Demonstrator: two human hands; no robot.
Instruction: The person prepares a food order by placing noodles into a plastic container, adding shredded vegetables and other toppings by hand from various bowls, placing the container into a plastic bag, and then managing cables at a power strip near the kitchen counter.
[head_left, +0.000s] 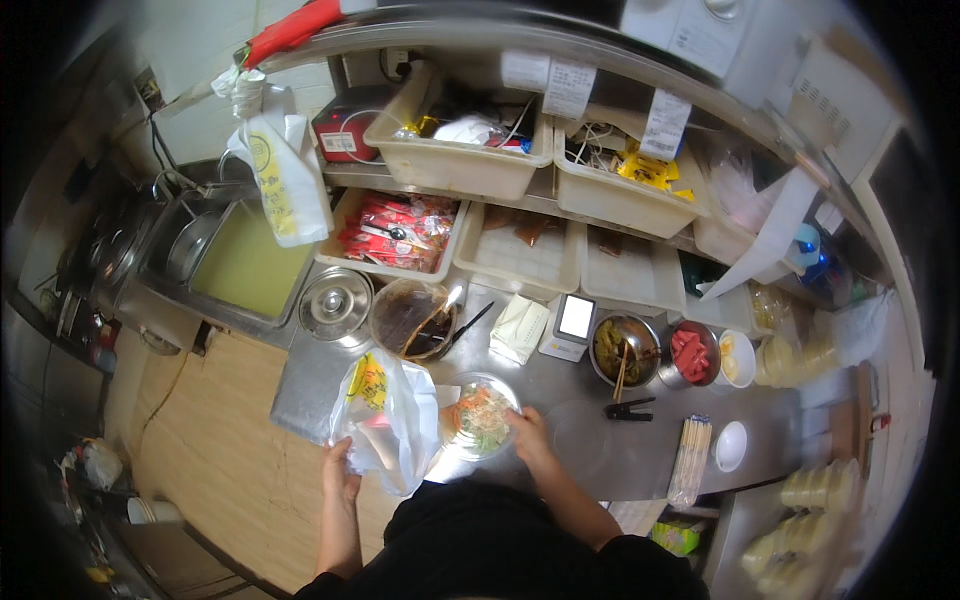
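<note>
My left hand (341, 469) grips the edge of a white plastic carrier bag (409, 435) with yellow print, its mouth spread apart. Something pale and pink shows inside the bag, too unclear to name. Just right of it, my right hand (529, 435) holds the rim of a round clear bowl (512, 394). In the bowl are shredded vegetables (480, 420), orange, pale and green. Its left side meets or lies close behind the bag; I cannot tell which. Both are over the steel worktop (555, 480) near my body.
Behind stand a steel lid (334, 304), a bowl of dark sauce (412, 315), a white pack (519, 330) and a small screen device (570, 326). To the right are food bowls (694, 352), a black clip (630, 409) and bundled chopsticks (688, 457). A sink (247, 262) is left.
</note>
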